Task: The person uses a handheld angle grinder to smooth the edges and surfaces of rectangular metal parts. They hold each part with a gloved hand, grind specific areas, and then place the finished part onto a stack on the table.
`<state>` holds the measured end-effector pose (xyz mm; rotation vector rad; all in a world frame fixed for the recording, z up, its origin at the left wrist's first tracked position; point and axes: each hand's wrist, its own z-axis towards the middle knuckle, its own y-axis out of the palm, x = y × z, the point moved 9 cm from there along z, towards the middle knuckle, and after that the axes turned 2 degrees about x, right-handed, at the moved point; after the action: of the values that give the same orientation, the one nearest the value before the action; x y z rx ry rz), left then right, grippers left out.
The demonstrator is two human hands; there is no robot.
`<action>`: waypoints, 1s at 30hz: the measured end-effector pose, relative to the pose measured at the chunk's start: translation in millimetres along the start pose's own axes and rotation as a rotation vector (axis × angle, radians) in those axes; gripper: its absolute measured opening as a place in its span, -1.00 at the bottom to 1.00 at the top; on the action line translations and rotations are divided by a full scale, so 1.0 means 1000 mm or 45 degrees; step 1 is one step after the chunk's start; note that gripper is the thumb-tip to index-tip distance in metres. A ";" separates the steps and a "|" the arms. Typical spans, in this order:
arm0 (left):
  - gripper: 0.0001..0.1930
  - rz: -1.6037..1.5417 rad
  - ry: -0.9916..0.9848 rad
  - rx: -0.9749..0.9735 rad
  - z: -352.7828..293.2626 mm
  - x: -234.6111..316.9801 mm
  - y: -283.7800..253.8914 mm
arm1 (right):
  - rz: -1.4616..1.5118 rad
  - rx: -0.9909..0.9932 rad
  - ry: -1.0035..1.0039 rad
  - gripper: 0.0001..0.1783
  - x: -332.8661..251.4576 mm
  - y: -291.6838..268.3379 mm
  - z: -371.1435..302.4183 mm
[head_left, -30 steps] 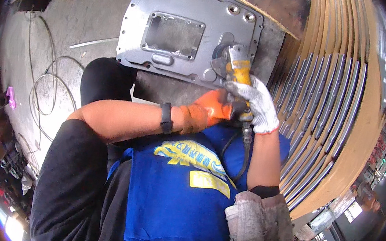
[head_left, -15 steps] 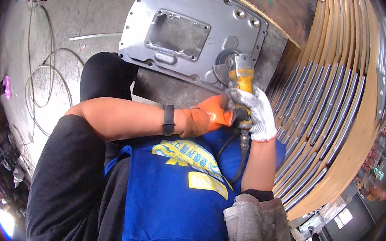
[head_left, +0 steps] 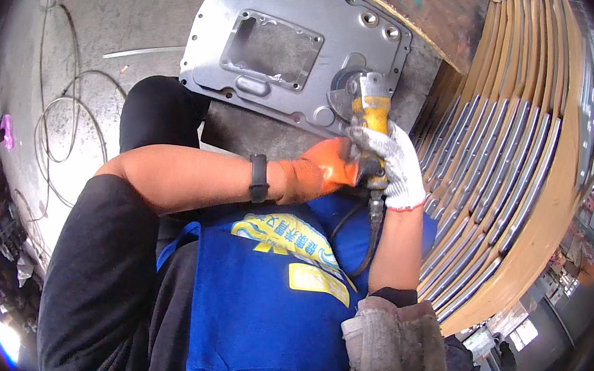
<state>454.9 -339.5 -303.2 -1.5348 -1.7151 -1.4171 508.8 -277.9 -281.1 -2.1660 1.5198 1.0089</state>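
A: What is lying in front of the person?

B: A big grey plate [head_left: 293, 47], a cast metal cover with a rectangular opening and bolt holes round its rim, is leaning on the concrete floor [head_left: 88, 40]. To the right, a rack [head_left: 507, 179] of many similar flat parts is standing on edge.

A: And the work itself?

B: A grinder [head_left: 363, 116] with a yellow body is sitting at the plate's lower right corner, its disc touching or just over the edge there. I judge that the grinding is under way at that one corner.

A: How much of it looks done?

B: I cannot tell. The surface is reading the same dull grey everywhere, with no bright ground strip standing out, so the rest of the rim is probably waiting.

A: How are the hands gripping?

B: The right hand [head_left: 395, 165], in a white glove, is wrapping its fingers tight round the grinder's body. The left hand [head_left: 321, 172], in an orange glove, is closing on the grinder from the side, just below the yellow part, fingers clenched on it too. A hose or cable is hanging down from the tool over the blue apron [head_left: 263, 298].
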 end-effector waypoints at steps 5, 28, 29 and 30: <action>-0.58 -0.034 -0.051 0.048 0.005 -0.006 -0.007 | 0.014 0.001 -0.014 -0.68 -0.010 0.003 0.003; -0.52 0.112 0.024 -0.262 -0.040 0.022 0.036 | 0.642 0.029 -0.148 -0.71 0.021 -0.031 -0.057; -0.53 0.207 0.112 -0.222 -0.045 0.026 0.036 | 0.712 0.053 -0.179 -0.70 0.023 -0.043 -0.063; -0.54 0.310 0.202 -0.182 -0.050 0.033 0.037 | 0.787 0.071 -0.213 -0.68 0.024 -0.051 -0.068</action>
<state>464.5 -373.7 -242.1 -1.5961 -1.3110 -1.5146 584.6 -316.2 -257.1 -1.5421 2.1521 1.2638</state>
